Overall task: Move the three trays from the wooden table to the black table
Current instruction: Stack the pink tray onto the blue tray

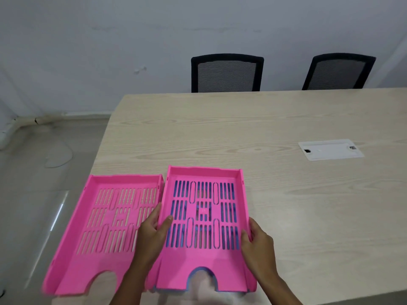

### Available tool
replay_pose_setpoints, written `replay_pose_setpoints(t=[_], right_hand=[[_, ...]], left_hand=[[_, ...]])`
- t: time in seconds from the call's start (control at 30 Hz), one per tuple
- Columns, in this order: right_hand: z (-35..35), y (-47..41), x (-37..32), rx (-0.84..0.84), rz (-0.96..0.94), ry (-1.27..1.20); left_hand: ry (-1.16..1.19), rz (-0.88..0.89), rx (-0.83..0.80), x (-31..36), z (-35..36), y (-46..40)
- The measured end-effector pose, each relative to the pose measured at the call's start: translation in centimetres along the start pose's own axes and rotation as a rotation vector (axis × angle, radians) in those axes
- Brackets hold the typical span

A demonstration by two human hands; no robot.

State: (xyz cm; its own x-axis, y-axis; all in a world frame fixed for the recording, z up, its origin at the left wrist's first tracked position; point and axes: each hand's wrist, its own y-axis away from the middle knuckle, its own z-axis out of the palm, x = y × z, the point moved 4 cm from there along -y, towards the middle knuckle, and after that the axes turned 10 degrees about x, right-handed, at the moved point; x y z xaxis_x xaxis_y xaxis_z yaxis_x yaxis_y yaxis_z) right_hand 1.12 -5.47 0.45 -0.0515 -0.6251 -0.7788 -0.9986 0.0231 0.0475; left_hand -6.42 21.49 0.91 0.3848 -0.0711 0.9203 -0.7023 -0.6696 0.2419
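Two pink slotted trays are in plain sight at the near left corner of the wooden table (264,119). The left pink tray (88,271) lies flat on the wood. The right pink tray (203,271) sits on top of a blue tray (218,290), whose edge and colour show through the slots. My left hand (152,234) grips the right tray's left wall. My right hand (256,243) grips its right wall. Both hands hold it from the sides near the front. No black table is in view.
Two black mesh office chairs (226,72) (338,71) stand behind the table's far edge. A white cable cover plate (330,149) is set into the tabletop at the right. Grey floor (39,194) and a white wall lie to the left.
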Motion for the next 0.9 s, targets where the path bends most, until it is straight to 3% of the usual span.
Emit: replay_pose_setpoints(t=[0.33, 0.53, 0.67, 0.9], right_hand=[[-0.8, -0.3, 2.0, -0.086, 0.113, -0.064], [-1.6, -1.4, 3.1, -0.177, 0.194, -0.184], [-3.2, -4.3, 3.3, -0.186, 0.178, -0.162], [-5.3, -7.9, 4.3, -0.165, 0.187, -0.103]], left_hand=[[0.013, 0.001, -0.048, 0.0, 0.9, 1.7], [0.018, -0.124, -0.035, -2.4, 2.2, 3.1], [-0.052, -0.145, 0.013, -2.3, 4.5, 3.5], [0.022, -0.146, -0.025, 0.2, 8.7, 2.7]])
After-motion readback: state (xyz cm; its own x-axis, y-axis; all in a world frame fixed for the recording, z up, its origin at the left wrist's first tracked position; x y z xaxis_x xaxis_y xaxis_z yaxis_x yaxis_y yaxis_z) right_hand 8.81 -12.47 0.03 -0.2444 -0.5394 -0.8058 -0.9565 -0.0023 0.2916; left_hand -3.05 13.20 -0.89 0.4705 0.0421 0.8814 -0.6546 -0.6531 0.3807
